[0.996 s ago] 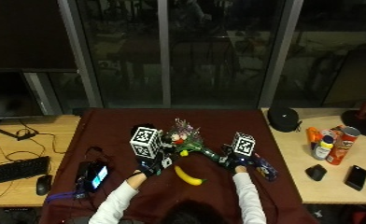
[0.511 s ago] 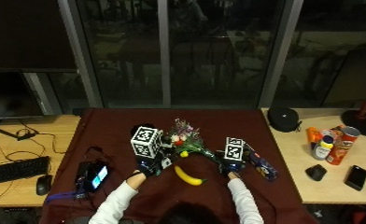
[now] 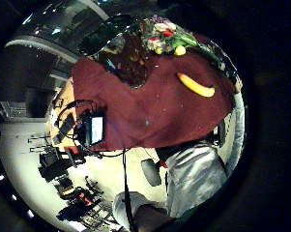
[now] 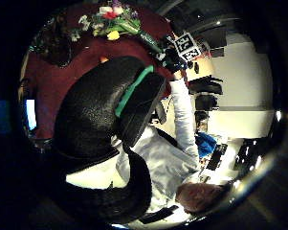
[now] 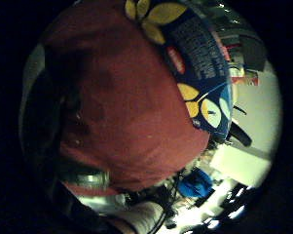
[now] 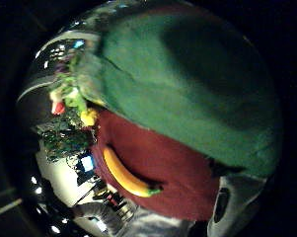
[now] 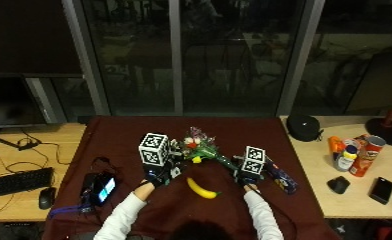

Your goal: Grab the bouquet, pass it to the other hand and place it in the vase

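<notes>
The bouquet (image 7: 199, 146) lies on the dark red tablecloth (image 7: 123, 145), its flowers toward the windows and its green-wrapped stems (image 7: 224, 161) running to my right hand (image 7: 247, 179). The right hand grips the stem end; the green wrap (image 6: 187, 84) fills the right thumb side palm view, and the left thumb side palm view shows the right hand (image 4: 172, 57) on the stems. A dark glass vase (image 3: 128, 60) stands on the cloth beside the flowers. My left hand (image 7: 153, 175) rests near the vase with its thumb (image 4: 105, 120) loosely curled, holding nothing.
A banana (image 7: 202, 189) lies between the hands. A blue packet (image 7: 280, 178) lies just right of the right hand. A lit device (image 7: 101, 190) with cables lies left of the left hand. Cans and bottles (image 7: 356, 155) stand on the wooden table to the right.
My right hand has moved left onto the stem end of the bouquet. The left hand and the bouquet have stayed in place.
</notes>
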